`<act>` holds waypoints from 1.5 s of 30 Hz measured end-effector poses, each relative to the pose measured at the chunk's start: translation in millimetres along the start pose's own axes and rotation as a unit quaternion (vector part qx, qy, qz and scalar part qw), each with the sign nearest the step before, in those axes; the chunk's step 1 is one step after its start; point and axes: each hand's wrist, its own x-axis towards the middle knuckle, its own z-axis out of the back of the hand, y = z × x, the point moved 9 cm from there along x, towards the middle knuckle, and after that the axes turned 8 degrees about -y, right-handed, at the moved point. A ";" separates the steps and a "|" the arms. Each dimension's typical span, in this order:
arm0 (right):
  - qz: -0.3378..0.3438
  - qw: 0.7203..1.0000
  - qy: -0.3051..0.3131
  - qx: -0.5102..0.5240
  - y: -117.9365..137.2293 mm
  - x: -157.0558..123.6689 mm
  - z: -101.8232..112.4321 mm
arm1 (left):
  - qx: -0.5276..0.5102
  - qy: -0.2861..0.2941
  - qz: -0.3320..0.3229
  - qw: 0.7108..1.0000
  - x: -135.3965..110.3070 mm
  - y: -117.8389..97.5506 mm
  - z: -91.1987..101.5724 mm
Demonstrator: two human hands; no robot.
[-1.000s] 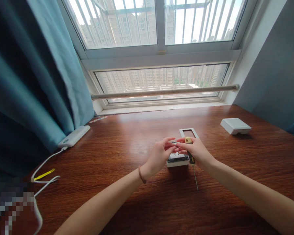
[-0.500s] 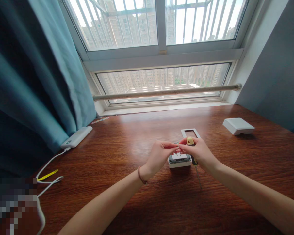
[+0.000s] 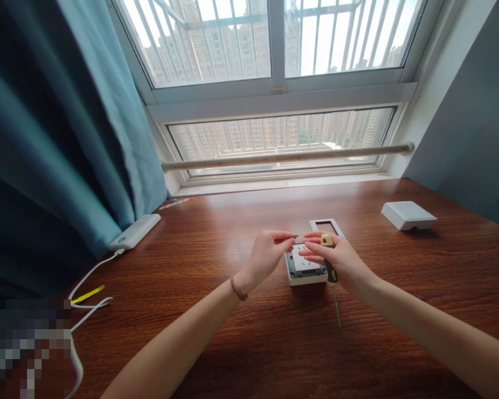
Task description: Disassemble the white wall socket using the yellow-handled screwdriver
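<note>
A white wall socket module [image 3: 306,267] lies on the wooden table [image 3: 241,327] between my hands. My left hand [image 3: 267,256] hovers just left of it, thumb and forefinger pinched on a tiny thing, perhaps a screw, too small to make out. My right hand [image 3: 340,262] is at the socket's right side, closed around a screwdriver [image 3: 331,272] with a yellow-capped dark handle; its thin shaft points down toward me. A white cover frame [image 3: 326,226] lies flat just behind the hands.
A white box [image 3: 408,214] sits at the right rear of the table. A white power bank [image 3: 135,231] with a white cable [image 3: 88,277] lies at the left by the teal curtain [image 3: 54,127]. A window with a rail runs along the back.
My hands, which met fingertip to fingertip above the socket, have drawn slightly apart; the left pinch moved left and up, uncovering the socket's face.
</note>
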 end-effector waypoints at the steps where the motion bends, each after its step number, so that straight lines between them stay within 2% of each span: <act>1: -0.001 1.000 -0.003 -0.004 0.7 -0.6 0.4 | 0.081 -0.061 -0.001 0.995 10.2 10.0 20.1; 2: -0.002 1.000 -0.005 -0.007 1.3 -1.5 0.7 | 0.180 -0.120 0.005 0.976 19.2 21.2 41.6; 3: -0.004 1.000 -0.005 -0.010 1.7 -2.7 0.5 | 0.219 -0.150 0.018 0.964 27.3 34.6 59.0; 7: -0.014 1.000 0.009 -0.014 2.3 -6.6 -3.0 | 0.320 -0.209 0.081 0.920 44.4 92.3 113.3; 10: -0.019 1.000 0.020 -0.005 2.4 -7.2 -5.3 | 0.382 -0.217 0.120 0.890 44.2 123.2 131.8; 13: -0.025 0.999 0.027 0.005 1.7 -6.9 -6.1 | 0.428 -0.207 0.137 0.869 43.0 137.8 133.5; 24: -0.024 0.999 0.028 0.002 4.5 -7.7 -5.8 | 0.543 -0.168 0.097 0.817 41.2 134.3 115.8; 29: -0.020 0.999 0.032 0.000 6.6 -7.6 -5.8 | 0.560 -0.157 0.087 0.809 40.1 130.9 110.7; 39: -0.018 0.999 0.038 0.006 8.1 -9.0 -6.4 | 0.564 -0.167 0.097 0.803 37.8 128.8 112.4; 42: -0.017 0.999 0.036 0.002 10.0 -9.2 -5.9 | 0.559 -0.174 0.092 0.805 36.2 117.2 112.4; 45: -0.019 0.999 0.028 -0.001 12.3 -9.2 -4.4 | 0.552 -0.190 0.064 0.809 35.7 88.4 110.5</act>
